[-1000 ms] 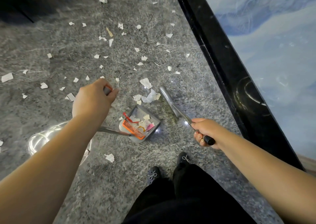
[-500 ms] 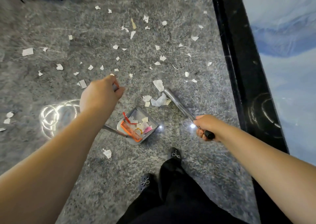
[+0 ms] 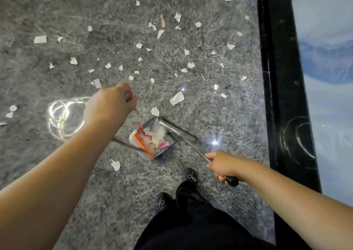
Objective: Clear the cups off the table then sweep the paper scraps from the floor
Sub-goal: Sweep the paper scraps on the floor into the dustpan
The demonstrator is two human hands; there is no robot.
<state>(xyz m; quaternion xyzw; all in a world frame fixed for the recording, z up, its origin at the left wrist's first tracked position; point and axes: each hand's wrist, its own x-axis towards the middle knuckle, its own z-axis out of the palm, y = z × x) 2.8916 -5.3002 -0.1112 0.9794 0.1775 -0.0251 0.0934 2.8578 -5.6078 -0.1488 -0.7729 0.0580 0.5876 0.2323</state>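
The left hand [image 3: 109, 106] grips the top of the dustpan handle [image 3: 122, 141], fingers curled round it. The grey dustpan [image 3: 162, 150] rests on the speckled grey floor [image 3: 114, 192], directly ahead of the person's black shoes [image 3: 190, 176]. Inside the pan lie an orange comb [image 3: 143, 144], white paper scraps [image 3: 158, 133] and a pink scrap [image 3: 164, 144]. The right hand [image 3: 222, 165] holds the black-tipped broom handle [image 3: 191, 144] in a closed grip. The grey broom head [image 3: 168, 125] sits at the pan's open edge, touching the collected paper. Loose paper scraps [image 3: 176, 98] are scattered across the floor beyond the pan; one scrap [image 3: 115, 164] lies near the pan, on the person's side. A black border strip [image 3: 282, 97] runs along the right of the floor.
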